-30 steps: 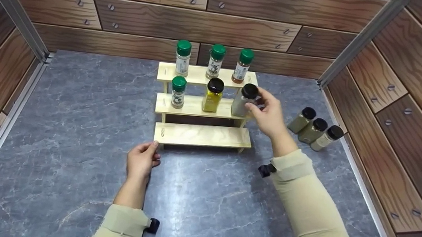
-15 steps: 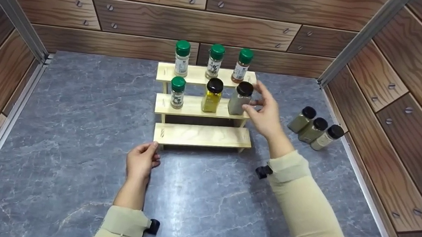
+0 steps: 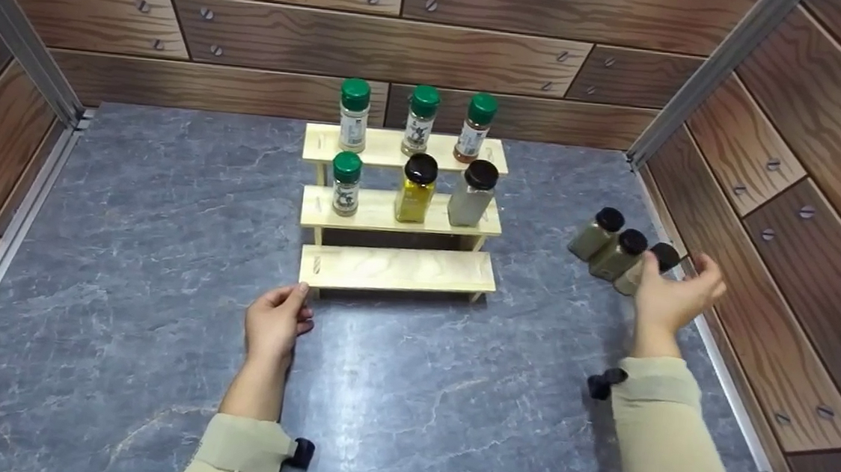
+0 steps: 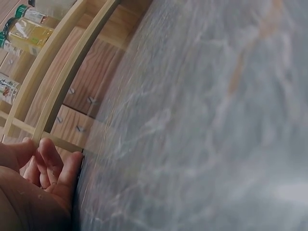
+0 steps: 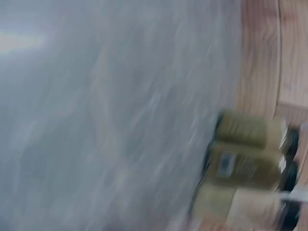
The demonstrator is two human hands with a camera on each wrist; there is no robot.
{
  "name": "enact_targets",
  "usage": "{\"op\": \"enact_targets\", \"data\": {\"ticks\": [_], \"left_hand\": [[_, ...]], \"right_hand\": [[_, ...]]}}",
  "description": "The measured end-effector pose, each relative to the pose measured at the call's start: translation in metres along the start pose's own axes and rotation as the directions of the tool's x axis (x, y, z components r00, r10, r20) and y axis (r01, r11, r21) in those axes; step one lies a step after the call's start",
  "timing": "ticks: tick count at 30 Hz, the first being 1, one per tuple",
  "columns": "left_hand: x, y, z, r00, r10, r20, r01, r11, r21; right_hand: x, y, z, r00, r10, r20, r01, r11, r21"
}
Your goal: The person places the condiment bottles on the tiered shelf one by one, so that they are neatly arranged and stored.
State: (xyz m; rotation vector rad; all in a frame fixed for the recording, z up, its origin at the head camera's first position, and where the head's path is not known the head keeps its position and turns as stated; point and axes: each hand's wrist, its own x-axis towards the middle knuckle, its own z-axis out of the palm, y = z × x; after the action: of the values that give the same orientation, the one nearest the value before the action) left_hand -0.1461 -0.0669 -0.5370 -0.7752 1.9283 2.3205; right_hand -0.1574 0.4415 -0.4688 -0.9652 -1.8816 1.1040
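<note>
Right hand has left the square, grey-filled, black-capped jar placed; its parted fingers reach beside a pale-labelled, black-capped jar; left hand pinches the three-tiered pale wooden rack.

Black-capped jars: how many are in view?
5: yellow jar and grey jar on the middle shelf; three jars on the table by the right hand, which partly hides one.

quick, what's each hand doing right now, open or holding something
Left hand: closed, pinching the front left corner of the wooden rack.
Right hand: open, at the nearest black-capped jar; contact can't be told.
</note>
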Motion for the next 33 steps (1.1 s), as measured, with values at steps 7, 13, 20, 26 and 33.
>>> {"op": "enact_targets", "data": {"ticks": [7, 13, 20, 26, 33], "left_hand": [[0.0, 0.0, -0.002, 1.0, -0.008, 0.0, 0.008, 1.0, 0.005], [0.0, -0.003, -0.001, 1.0, -0.017, 0.002, 0.017, 1.0, 0.006], [0.002, -0.002, -0.001, 1.0, -0.004, 0.002, 0.004, 1.0, 0.003], [-0.001, -0.003, -0.001, 1.0, -0.026, 0.009, 0.026, 1.0, 0.009], [-0.001, 0.0, -0.001, 1.0, -0.018, -0.003, 0.018, 1.0, 0.018]], "right_hand": [[0.011, 0.024, -0.001, 0.965, 0.074, 0.251, -0.017, 0.975, -0.22], [0.017, 0.028, 0.002, 0.958, 0.118, 0.262, -0.051, 0.967, -0.249], [0.019, 0.028, 0.001, 0.965, 0.117, 0.236, -0.064, 0.973, -0.221], [-0.011, 0.027, -0.007, 0.986, 0.13, 0.105, -0.125, 0.991, -0.058], [-0.092, -0.032, -0.007, 0.994, -0.096, 0.055, 0.077, 0.96, 0.271]]}}
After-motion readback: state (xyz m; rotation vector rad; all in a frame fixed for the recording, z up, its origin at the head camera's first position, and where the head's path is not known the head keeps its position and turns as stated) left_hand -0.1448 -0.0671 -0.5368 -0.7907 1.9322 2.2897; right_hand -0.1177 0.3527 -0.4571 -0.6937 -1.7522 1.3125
